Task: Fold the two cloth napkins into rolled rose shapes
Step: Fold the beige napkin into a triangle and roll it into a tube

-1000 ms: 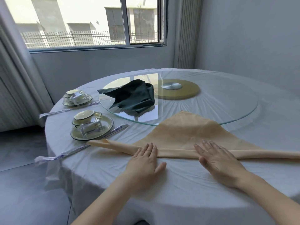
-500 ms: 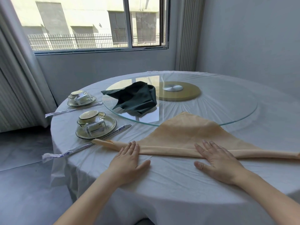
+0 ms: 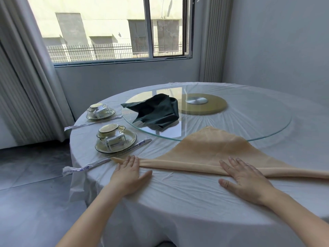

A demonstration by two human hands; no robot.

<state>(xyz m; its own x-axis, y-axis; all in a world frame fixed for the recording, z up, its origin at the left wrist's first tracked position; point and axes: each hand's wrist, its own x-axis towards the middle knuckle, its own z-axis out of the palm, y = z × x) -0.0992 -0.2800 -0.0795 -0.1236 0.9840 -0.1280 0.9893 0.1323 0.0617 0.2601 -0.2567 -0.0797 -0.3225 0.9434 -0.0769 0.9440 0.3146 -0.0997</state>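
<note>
The beige napkin (image 3: pixel 213 148) is laid by the near edge of the round table (image 3: pixel 311 122), with its long side rolled into a thin tube and its point reaching the glass turntable (image 3: pixel 258 122). The green napkin (image 3: pixel 156 109) is left crumpled on the turntable's left side. The left hand (image 3: pixel 128 177) is pressed flat, fingers together, near the tube's left end. The right hand (image 3: pixel 245 179) is laid flat, fingers slightly spread, further right. The tube would best be pushed forward evenly by both palms, so that tightness is kept. The white tablecloth (image 3: pixel 187 202) is wrinkled and may be dragged. A window (image 3: pixel 110 27) and a curtain (image 3: pixel 23 82) are seen beyond, and place settings (image 3: pixel 115 141) are set at the left edge.
</note>
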